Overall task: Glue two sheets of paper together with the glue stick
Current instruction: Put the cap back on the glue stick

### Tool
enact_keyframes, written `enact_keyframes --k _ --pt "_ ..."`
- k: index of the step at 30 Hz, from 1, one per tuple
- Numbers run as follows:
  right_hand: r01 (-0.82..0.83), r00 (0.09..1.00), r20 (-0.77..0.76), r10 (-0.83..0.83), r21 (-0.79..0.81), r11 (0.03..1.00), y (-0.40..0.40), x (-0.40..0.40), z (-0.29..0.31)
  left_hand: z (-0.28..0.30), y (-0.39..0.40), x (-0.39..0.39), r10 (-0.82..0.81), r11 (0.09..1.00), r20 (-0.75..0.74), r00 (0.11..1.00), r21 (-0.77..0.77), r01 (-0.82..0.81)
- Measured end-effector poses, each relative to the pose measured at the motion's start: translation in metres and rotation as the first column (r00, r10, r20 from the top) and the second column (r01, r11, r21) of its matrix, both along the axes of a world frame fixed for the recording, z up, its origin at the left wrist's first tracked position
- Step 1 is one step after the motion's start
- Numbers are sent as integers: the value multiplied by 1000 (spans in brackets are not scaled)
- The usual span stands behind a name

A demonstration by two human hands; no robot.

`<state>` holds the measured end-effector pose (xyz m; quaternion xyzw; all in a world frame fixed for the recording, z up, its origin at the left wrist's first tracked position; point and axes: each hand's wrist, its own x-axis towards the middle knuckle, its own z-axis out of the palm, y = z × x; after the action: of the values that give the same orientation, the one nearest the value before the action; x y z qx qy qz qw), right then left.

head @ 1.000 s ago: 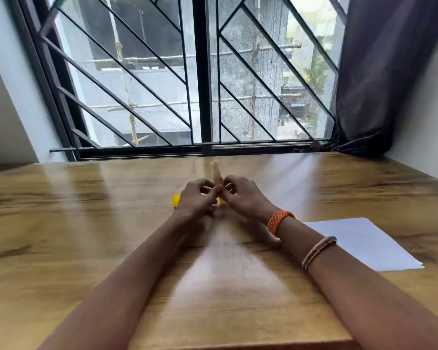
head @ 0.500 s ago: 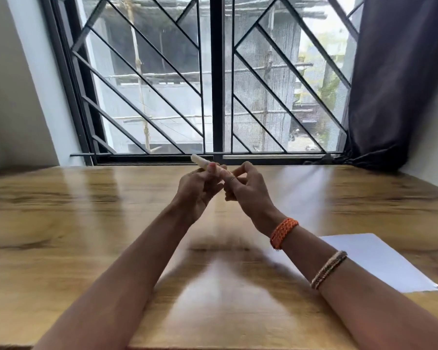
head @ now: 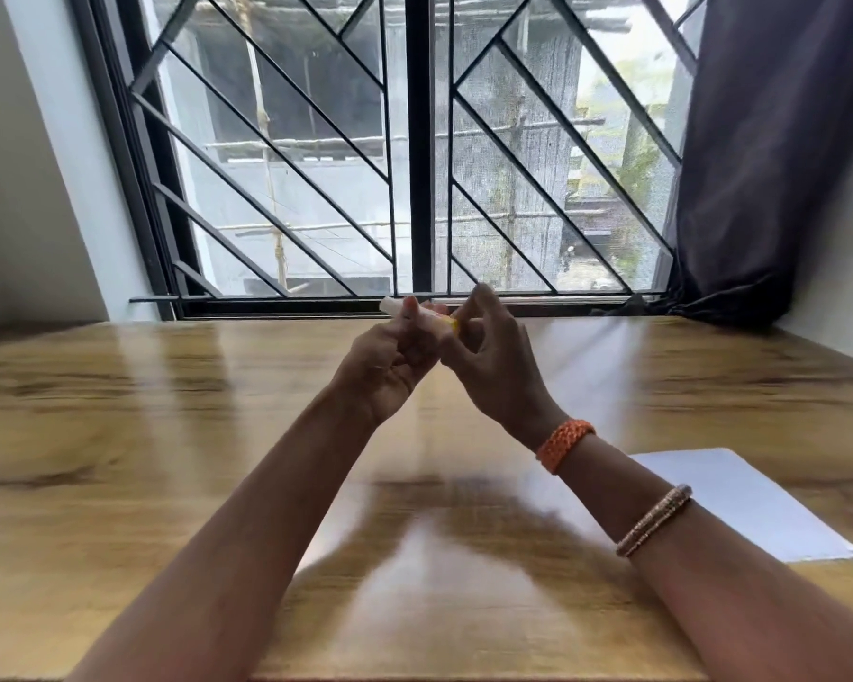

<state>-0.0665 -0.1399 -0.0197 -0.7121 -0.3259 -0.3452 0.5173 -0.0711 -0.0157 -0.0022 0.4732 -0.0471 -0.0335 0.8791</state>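
Both hands met above the middle of the worktop (head: 119, 460), and each grip was closed on the glue stick (head: 417, 315). The left hand (head: 390, 364) curled its fingers around the pale, round barrel, whose blunt end stuck out toward ten o'clock past the fingertips. The right hand (head: 493, 361) pinched the other end, where a thin yellow band showed, with its forefinger raised in a hook above the pinch. The stick was held in the air, tilted, clear of the wood and in front of the window sill.

A stack of white paper (head: 739, 499) lay flat at four o'clock from the hands, well apart from them, smooth and rectangular with a rounded far corner; the right forearm hid its near left edge. The worktop was glossy brown wood grain with pale streaks of reflected light. A braided orange wristband (head: 565, 443) and a thin beaded bangle (head: 653, 519) circled the right wrist and forearm. At twelve o'clock stood a window (head: 414, 140) with black slanted metal bars, and a dark, soft-folded curtain (head: 769, 140) hung at two o'clock.

Compared with half a second before, the hands sat in nearly the same hold, the stick's pale end again pointing up and left. A second before, they had been lower, close to the wood.
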Motion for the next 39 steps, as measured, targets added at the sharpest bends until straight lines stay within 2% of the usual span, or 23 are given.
enact_keyframes --k 2,3,5,6,7,9,12,14,15,17,19,21,23,24,26,28,29,30,32,35,37,39 --pt "106 980 187 -64 -221 969 -2 -2 -2 1 1 0 88 995 -40 995 46 -86" --pt "235 937 326 -126 -320 918 -3 -1 -2 0 2 0 131 989 -58 990 83 -126" --pt "476 813 532 -237 -373 797 -4 1 -1 -2 4 0 184 971 -61 981 165 -172" --pt "524 778 571 -263 -358 773 -4 0 -1 -1 4 -1 186 966 -55 981 195 -172" --pt "537 767 576 -281 -338 773 -4 -1 -1 -1 4 -2 174 963 -54 983 216 -158" --pt "498 807 507 -302 -310 810 -4 -4 -1 0 5 -3 143 967 -70 987 224 -124" --pt "257 957 200 -208 -258 931 1 -7 -1 0 5 -4 127 975 -81 989 193 -109" --pt "113 991 83 -101 -155 981 5 -8 0 0 5 -5 132 972 -70 989 203 -115" --pt "81 994 86 -70 -134 988 6 -9 0 0 6 -5 132 969 -68 989 217 -115" --pt "101 981 182 -64 -201 974 6 -10 0 0 5 -6 123 964 -70 990 247 -103" --pt "269 925 349 -151 -322 908 5 -10 0 1 6 -8 127 956 -82 988 276 -100" --pt "460 831 506 -233 -387 799 5 -9 0 1 6 -9 143 952 -93 985 284 -111" --pt "502 811 509 -288 -351 791 5 -9 1 2 6 -9 143 960 -90 986 254 -116" --pt "452 852 432 -296 -321 832 4 -9 2 3 7 -10 142 965 -85 986 234 -118" --pt "238 966 158 -204 -237 942 3 -11 4 4 6 -11 142 969 -63 988 212 -125" --pt "60 995 -67 -72 -156 986 3 -11 6 3 5 -12 134 967 -49 990 223 -120" --pt "29 995 -88 -42 -143 989 3 -10 6 2 4 -12 129 965 -44 991 234 -115" --pt "28 998 -53 -36 -154 988 4 -10 6 2 4 -12 124 964 -42 991 243 -110" --pt "74 992 116 -47 -239 968 5 -10 7 2 4 -12 124 960 -44 991 260 -108" --pt "343 896 410 -171 -395 852 1 -8 7 4 4 -13 139 949 -50 989 291 -119" --pt "406 873 431 -231 -378 832 0 -9 7 4 3 -13 123 955 -53 991 278 -104" --pt "354 917 304 -258 -322 878 2 -13 7 3 2 -12 126 960 -50 991 256 -110"
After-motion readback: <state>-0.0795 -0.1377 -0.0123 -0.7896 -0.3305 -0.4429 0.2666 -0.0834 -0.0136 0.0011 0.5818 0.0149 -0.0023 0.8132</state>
